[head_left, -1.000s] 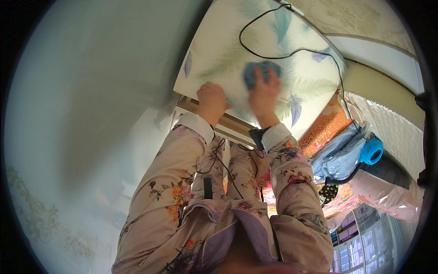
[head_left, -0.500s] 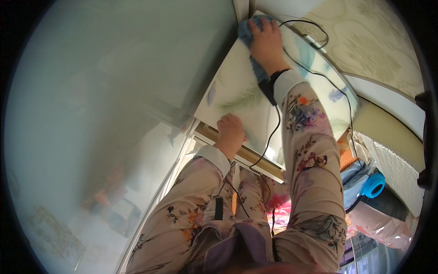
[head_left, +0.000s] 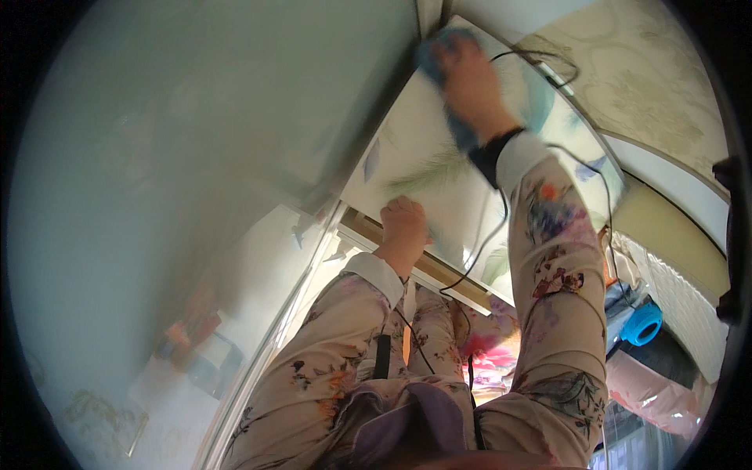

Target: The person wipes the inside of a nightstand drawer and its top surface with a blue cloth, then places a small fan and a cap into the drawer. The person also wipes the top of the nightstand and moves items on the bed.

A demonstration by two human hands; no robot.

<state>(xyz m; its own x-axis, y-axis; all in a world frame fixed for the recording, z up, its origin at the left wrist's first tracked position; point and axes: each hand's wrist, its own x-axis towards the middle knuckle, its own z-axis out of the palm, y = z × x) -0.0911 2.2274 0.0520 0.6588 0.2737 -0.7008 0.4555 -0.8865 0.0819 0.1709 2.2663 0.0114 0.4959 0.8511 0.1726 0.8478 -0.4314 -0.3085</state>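
A pale tabletop (head_left: pixel 392 149) printed with feathers lies in front of me. At its far left corner a blue cloth (head_left: pixel 457 125) is under my right hand (head_left: pixel 475 90), whose fingers press it onto the surface. The hand is a little blurred by motion. My left hand (head_left: pixel 404 223) rests on the near edge of the top, fingers curled together. Whether anything is inside them is hidden. A dark band (head_left: pixel 493 160) sits around my right wrist, with a thin black cable (head_left: pixel 478 258) hanging below it.
A large glossy, reflecting panel (head_left: pixel 211 141) stands close along the left side. Behind the top is a patterned cream surface (head_left: pixel 642 86). At the right are a bright blue ring-shaped object (head_left: pixel 644 324) and a pink package (head_left: pixel 654 388). Another cable loop (head_left: pixel 564 66) lies near the far edge.
My right hand and the cloth have shifted slightly to the right in the picture, as has the whole scene. The left hand keeps its place on the near edge.
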